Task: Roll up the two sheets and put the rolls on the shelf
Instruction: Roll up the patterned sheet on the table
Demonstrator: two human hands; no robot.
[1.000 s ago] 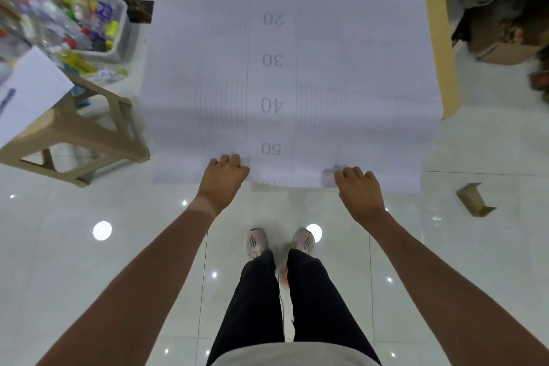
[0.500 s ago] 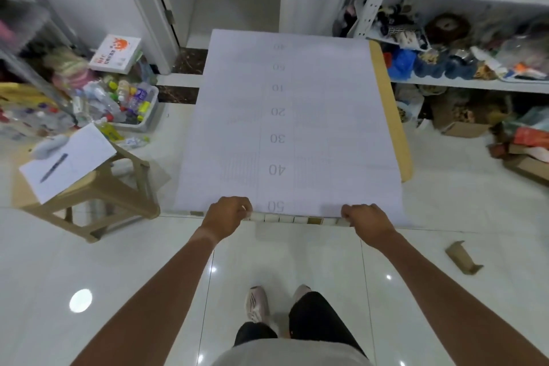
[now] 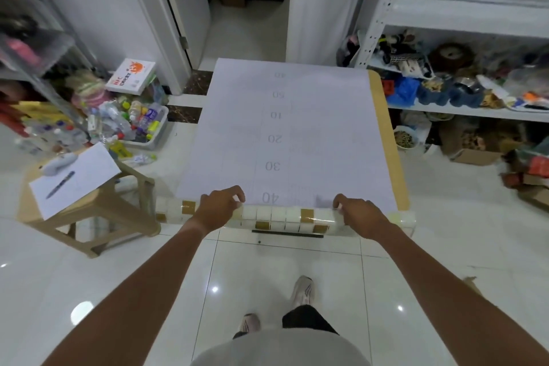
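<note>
A long white sheet (image 3: 312, 134) with printed numbers lies flat on the floor, running away from me. Its near end is wound into a roll (image 3: 282, 218) that shows a white and gold tile pattern. My left hand (image 3: 221, 206) grips the roll left of the middle, fingers curled over the top. My right hand (image 3: 358, 212) grips it further right in the same way. A tan sheet (image 3: 389, 142) lies under the white one, and only its right edge shows. A white metal shelf (image 3: 463, 111) full of clutter stands at the right.
A beige plastic stool (image 3: 98, 202) with paper and a pen stands left of the roll. A tub of bottles (image 3: 139, 125) sits behind it. Cardboard boxes (image 3: 472, 154) crowd the floor under the shelf. A doorway (image 3: 246, 24) opens beyond the sheet. My feet (image 3: 301, 291) stand on glossy tiles.
The roll has grown thicker and travelled away from me along the sheet, from near the 50 mark to the 40 mark. Both hands moved forward with it.
</note>
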